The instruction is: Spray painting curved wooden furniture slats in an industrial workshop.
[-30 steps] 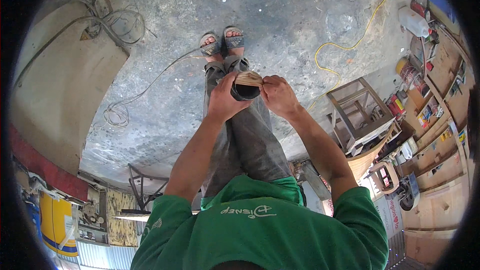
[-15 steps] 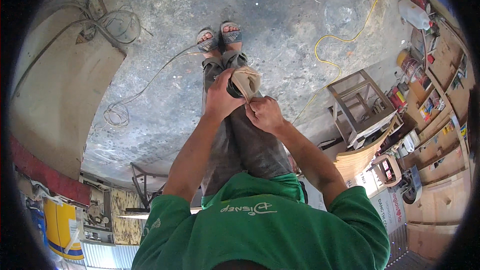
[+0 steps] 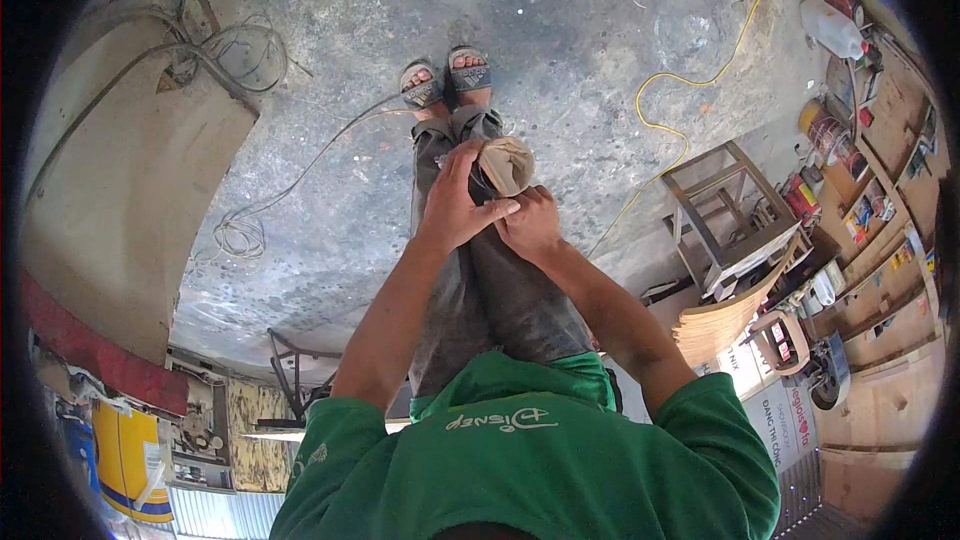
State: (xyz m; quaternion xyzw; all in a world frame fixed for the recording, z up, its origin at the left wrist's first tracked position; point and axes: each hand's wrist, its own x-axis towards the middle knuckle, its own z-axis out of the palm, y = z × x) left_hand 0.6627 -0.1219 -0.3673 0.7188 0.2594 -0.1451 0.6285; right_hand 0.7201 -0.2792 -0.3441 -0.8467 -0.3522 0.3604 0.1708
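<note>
At left, the pale panel's edge point(image 3: 217, 190) curves past open floor point(image 3: 300, 130). Upper centre, my left hand point(image 3: 453, 202) grips the tan piece point(image 3: 508, 166); my right point(image 3: 530, 224) bunches below it, pinch unclear. I seem to be working its rim, calling for a steady hold. Rightward, room reaches the stool point(image 3: 694, 223).

Matt, creased-looking tan pad point(image 3: 508, 166); rough, mottled concrete floor point(image 3: 590, 50).

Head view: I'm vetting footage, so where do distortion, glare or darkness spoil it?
In the head view, black rims close off both sides; the wooden shelves look bowed by the fisheye; a patch beside the banner is washed out; the left hand and right hand look fairly sharp, but the tan piece shows too small for fine detail.
</note>
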